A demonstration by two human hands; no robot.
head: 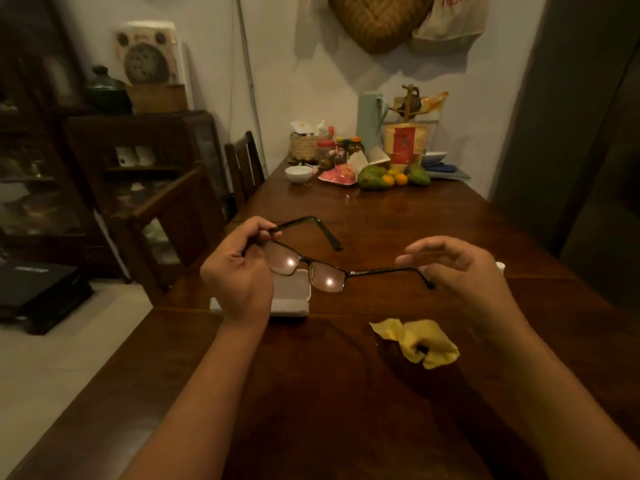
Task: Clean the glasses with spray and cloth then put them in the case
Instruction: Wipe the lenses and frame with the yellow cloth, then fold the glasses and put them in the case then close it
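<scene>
crumpled yellow cloth [415, 341] lies near on the worktop [346, 427]. beyond it, the glasses [309, 264] hang over the white case [294, 301]. left hand [239, 271] pinches their left corner; right hand [460, 268] fingers wide, holding nothing. probably best: fold each arm by the hinge, off the lenses.

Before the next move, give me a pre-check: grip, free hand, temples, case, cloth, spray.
1. Left hand grips the glasses by one temple: ok.
2. Right hand open, holding nothing, beside the other temple tip: ok.
3. Temples folded for the case: not ok, both spread.
4. Case on the table, appears open, below the glasses: ok.
5. Cloth crumpled on the table near the right hand: ok.
6. Spray located: cannot tell; only a white tip shows behind the right hand.
</scene>
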